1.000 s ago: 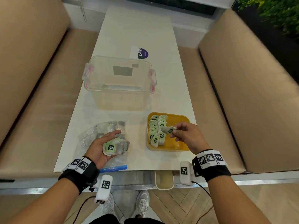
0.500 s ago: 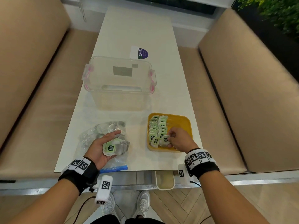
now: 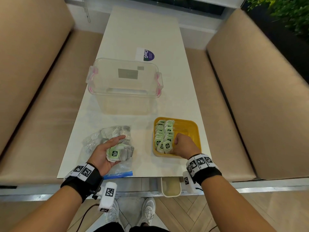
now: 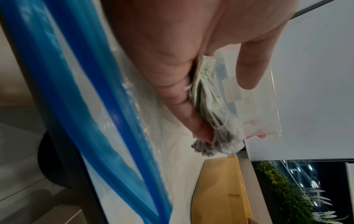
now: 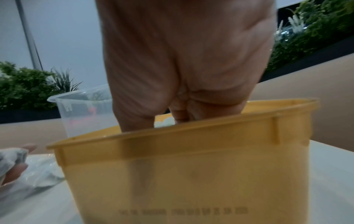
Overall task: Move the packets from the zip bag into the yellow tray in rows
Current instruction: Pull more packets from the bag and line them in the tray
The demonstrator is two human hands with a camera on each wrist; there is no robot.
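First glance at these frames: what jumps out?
The yellow tray near the table's right front edge, with two rows of green packets along its left side and the right hand reaching in. Left of it, the left hand holds a stack of packets over the zip bag.

Packets (image 3: 163,136) in yellow tray (image 3: 192,127)

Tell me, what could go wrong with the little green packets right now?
The right hand is down inside the yellow tray, beside the packets in rows; pulling out, it might knock the leaning packets over. The left hand holds a stack of packets over the zip bag with its fingers fairly straight, so some could slide off and scatter on the table.
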